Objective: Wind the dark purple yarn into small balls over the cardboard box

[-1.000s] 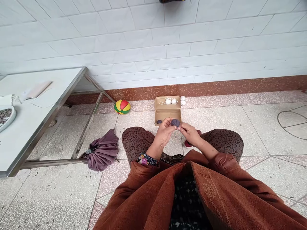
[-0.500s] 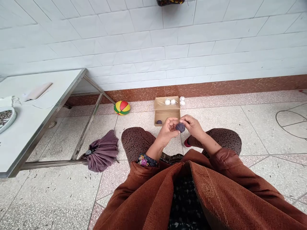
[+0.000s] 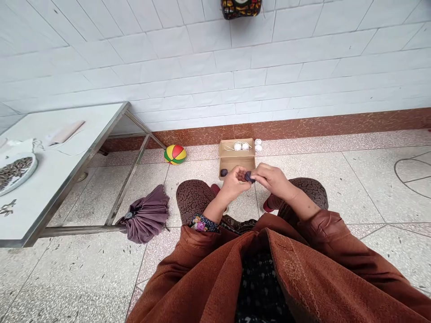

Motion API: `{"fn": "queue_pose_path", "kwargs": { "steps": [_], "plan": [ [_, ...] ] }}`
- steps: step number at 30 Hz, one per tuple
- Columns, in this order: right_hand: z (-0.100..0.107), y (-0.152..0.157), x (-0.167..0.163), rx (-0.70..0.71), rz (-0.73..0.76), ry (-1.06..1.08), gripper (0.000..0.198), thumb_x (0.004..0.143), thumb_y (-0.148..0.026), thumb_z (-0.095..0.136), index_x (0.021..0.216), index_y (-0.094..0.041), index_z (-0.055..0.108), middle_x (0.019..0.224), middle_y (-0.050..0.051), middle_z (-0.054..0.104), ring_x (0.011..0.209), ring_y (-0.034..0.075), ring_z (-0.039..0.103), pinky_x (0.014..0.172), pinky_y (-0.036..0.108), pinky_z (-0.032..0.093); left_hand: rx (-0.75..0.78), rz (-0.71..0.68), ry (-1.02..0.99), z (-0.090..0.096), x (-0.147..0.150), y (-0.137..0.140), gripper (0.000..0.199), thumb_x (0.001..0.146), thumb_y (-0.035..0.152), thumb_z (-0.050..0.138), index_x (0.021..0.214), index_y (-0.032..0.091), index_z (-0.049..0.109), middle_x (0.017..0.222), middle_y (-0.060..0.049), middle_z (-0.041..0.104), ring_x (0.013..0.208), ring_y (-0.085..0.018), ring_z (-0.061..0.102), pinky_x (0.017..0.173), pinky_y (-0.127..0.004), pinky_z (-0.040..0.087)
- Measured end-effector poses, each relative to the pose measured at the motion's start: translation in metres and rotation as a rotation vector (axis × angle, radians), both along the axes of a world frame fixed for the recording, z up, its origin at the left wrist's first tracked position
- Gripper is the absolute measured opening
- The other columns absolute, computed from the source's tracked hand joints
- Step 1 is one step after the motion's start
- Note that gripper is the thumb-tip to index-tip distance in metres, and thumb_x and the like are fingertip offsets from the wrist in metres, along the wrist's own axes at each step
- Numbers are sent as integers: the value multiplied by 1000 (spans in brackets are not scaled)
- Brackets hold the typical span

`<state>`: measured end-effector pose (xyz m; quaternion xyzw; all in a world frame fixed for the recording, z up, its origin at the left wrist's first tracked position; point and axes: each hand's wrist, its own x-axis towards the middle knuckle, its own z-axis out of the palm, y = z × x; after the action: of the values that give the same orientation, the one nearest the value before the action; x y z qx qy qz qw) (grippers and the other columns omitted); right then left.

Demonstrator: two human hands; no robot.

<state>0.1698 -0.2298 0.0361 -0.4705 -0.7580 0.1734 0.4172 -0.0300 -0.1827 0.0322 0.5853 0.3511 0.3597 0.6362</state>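
Between my hands, above the floor in front of my knees, is a small dark purple ball of yarn. My left hand grips it from the left with curled fingers. From the right, my right hand pinches it, thumb and fingers partly covering it. Just beyond my hands lies an open cardboard box. Inside its near part, at the left corner, sits another dark ball. Two white balls of string rest in the far part, with loose ends trailing. More white balls lie on the floor beside the box.
To the left stands a metal-framed table with a plate of seeds or husks on it. A folded purple umbrella leans by its leg. A colourful ball is near the tiled wall. A wire ring lies right.
My right hand has turned further over the dark ball, covering more of it. The ball has shifted slightly left. The camera view has tilted a little upward.
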Motion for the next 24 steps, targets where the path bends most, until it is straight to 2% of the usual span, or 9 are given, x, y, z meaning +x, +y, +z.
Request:
{"fn": "queue_pose_path", "kwargs": {
  "steps": [2,4,7,10,13,15,20,22,24],
  "plan": [
    [1,18,5,-2,-46,74,34,109,-52,59,93,-26,73,88,6,70,83,23,66,78,36,53,-52,-81,-69,4,2,-1,42,63,15,87,98,20,65,93,0,71,84,-13,64,85,-31,50],
    [-6,30,4,-36,-90,150,36,110,-52,56,90,-25,69,85,5,70,81,22,65,78,35,54,-130,-81,-181,7,5,4,45,65,20,88,103,21,63,97,0,71,89,-14,66,88,-32,51],
    [-26,33,-6,-107,-104,155,42,112,-57,48,88,-25,63,83,4,68,77,21,64,72,33,52,-198,33,-313,8,10,24,52,66,24,90,108,23,59,101,0,72,95,-16,69,94,-35,53],
    [-40,25,-18,-134,2,57,48,114,-60,42,84,-26,59,78,3,65,72,20,62,70,32,52,-174,180,-335,6,14,55,54,62,22,90,106,23,59,100,0,72,95,-16,69,95,-35,52],
    [-33,25,-17,-87,126,-22,48,115,-58,41,88,-26,64,80,4,66,75,21,64,70,33,53,-80,258,-245,2,18,87,53,57,17,89,101,21,61,97,-1,73,90,-15,67,92,-33,52],
    [-18,38,-8,-37,109,-25,47,115,-58,43,91,-26,68,82,6,68,77,22,65,71,34,54,-17,259,-162,1,20,105,50,57,14,88,99,20,62,93,-1,72,86,-14,65,87,-32,51],
    [21,111,30,103,-130,96,41,111,-59,53,92,-27,72,90,8,74,86,25,69,79,39,57,133,72,-21,5,28,129,44,58,9,84,97,20,65,87,1,69,78,-12,61,80,-29,49],
    [21,144,39,114,-180,138,41,109,-60,56,90,-27,71,92,7,75,89,26,69,83,39,57,166,-72,-27,9,32,136,43,60,9,84,98,20,67,93,-1,71,84,-14,65,86,-31,51],
    [10,168,41,56,-180,154,41,108,-60,56,88,-27,68,89,6,74,86,24,69,82,37,56,142,-133,-103,12,37,144,44,62,10,85,100,20,66,99,-3,72,89,-15,67,90,-33,53]
  ]
}}
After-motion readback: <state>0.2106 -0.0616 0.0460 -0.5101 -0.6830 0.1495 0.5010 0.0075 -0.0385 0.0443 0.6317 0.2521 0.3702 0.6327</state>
